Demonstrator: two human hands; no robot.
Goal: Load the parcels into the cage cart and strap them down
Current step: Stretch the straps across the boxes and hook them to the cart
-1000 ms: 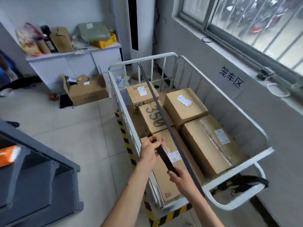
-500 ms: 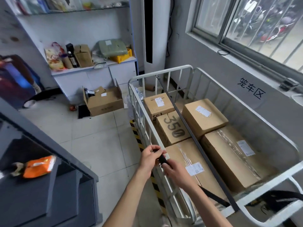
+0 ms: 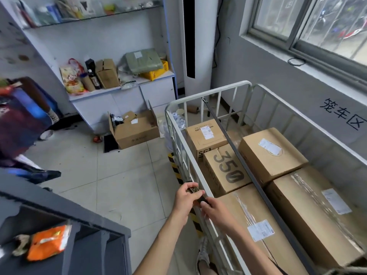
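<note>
The white cage cart [image 3: 210,93] stands under the window with several cardboard parcels inside, among them a box marked 350 [image 3: 224,171] and a large taped box [image 3: 315,213]. A dark strap [image 3: 236,155] runs taut from the far rail over the parcels toward the near end. At the cart's left rail my left hand [image 3: 183,197] pinches the metal buckle [image 3: 193,189] of a second strap. My right hand [image 3: 215,212] grips the black strap end right beside it.
An open cardboard box [image 3: 135,132] sits on the tiled floor left of the cart. A white cabinet [image 3: 123,100] with clutter stands behind it. A dark grey shelf unit [image 3: 59,225] with an orange packet [image 3: 47,241] fills the lower left. Yellow-black tape [image 3: 175,171] marks the floor.
Both hands have carried the strap end and buckle from over the near parcel to the cart's left rail. The view has tilted up and to the left.
</note>
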